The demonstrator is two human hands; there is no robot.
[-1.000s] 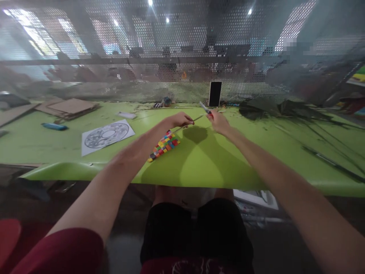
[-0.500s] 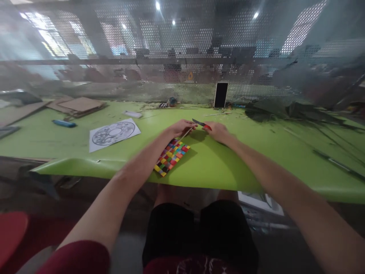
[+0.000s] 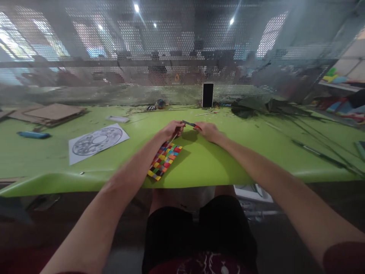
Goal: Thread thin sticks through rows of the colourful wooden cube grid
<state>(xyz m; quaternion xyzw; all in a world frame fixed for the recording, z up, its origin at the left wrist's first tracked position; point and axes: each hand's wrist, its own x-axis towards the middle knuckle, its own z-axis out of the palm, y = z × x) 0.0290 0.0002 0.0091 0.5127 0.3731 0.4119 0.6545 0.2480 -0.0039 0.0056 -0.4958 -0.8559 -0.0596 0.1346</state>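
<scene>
My left hand [image 3: 172, 129] is closed in a pinch around a thin pale stick [image 3: 172, 139]. The stick slants down along a woven panel of many-coloured checks [image 3: 165, 160], which hangs at a tilt below that hand; whether the two are joined I cannot tell. In my right hand [image 3: 208, 131], fingers wrapped round its red handle, is a small knife [image 3: 189, 123] with a dark blade. Its blade points left and its tip meets the fingertips of my left hand. The stick's upper end is hidden among those fingers.
A green-covered table [image 3: 222, 163] carries a printed ring drawing [image 3: 98, 140], a blue cutter [image 3: 33, 135] and cardboard sheets [image 3: 54, 113] on the left. Behind my hands a phone [image 3: 207, 95] leans upright against a perforated screen. Dark leaves [image 3: 253, 107] and long stems lie right.
The view has swung to the right, so the table things appear farther left. The knife blade has come closer to my left fingertips. Both hands keep their holds.
</scene>
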